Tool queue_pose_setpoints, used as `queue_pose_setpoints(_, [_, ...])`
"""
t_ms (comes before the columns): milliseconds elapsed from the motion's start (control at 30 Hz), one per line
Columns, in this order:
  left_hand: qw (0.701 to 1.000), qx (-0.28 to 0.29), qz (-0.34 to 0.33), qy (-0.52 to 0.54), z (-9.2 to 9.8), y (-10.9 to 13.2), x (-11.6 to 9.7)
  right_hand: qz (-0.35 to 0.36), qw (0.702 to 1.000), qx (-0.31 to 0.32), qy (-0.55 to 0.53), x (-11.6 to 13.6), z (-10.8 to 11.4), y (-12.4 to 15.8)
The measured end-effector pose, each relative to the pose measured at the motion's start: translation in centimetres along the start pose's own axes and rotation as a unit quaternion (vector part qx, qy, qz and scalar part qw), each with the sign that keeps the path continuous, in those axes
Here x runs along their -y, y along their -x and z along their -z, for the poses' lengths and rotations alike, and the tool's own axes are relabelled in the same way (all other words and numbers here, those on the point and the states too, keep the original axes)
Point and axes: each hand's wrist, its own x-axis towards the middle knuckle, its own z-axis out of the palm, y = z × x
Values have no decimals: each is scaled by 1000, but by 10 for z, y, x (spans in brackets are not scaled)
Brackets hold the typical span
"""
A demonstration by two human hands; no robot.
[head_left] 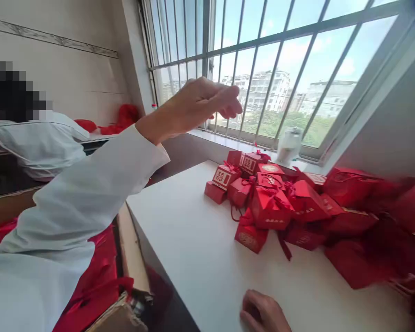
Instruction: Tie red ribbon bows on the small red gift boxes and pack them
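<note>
My left hand (207,99) is raised in front of the window, its bent fingers pressed together and pointing to the right. No object shows in it. Low at the bottom edge, my right hand (264,311) rests on or just over the white table (179,240). Its fingers curl in toward the thumb, with a dark hollow between them and no object visible; the lower part of the hand is cut off. Beyond it lies a heap of small red gift boxes (271,207) with ribbons and pale printed characters. Both hands are apart from the heap.
At the left stands an open cardboard box (133,249) holding red material (89,276). Another person in a white top (44,143) is further back, near more red items (126,115). A clear plastic container (289,145) stands on the sill of the barred window (255,55).
</note>
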Motion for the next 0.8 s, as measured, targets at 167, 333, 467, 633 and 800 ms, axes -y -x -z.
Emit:
queue_pose_setpoints(167, [935, 83, -335, 78, -123, -58, -122, 15, 989, -142, -29, -28, 38, 17])
queue_pose_setpoints(333, [862, 176, -389, 272, -252, -59, -182, -102, 940, -323, 32, -83, 78, 42])
queue_pose_setpoints(467, [874, 208, -282, 338, -355, -42, -177, -195, 861, -465, 66, -121, 103, 66])
queue_pose_setpoints(633, [903, 140, -138, 382, -461, -2, -139, -229, 705, -670, 23, -150, 131, 99])
queue_pose_setpoints(800, [907, 104, -88, 398, -508, 20, -116, -227, 562, -792, 70, -163, 181, 140])
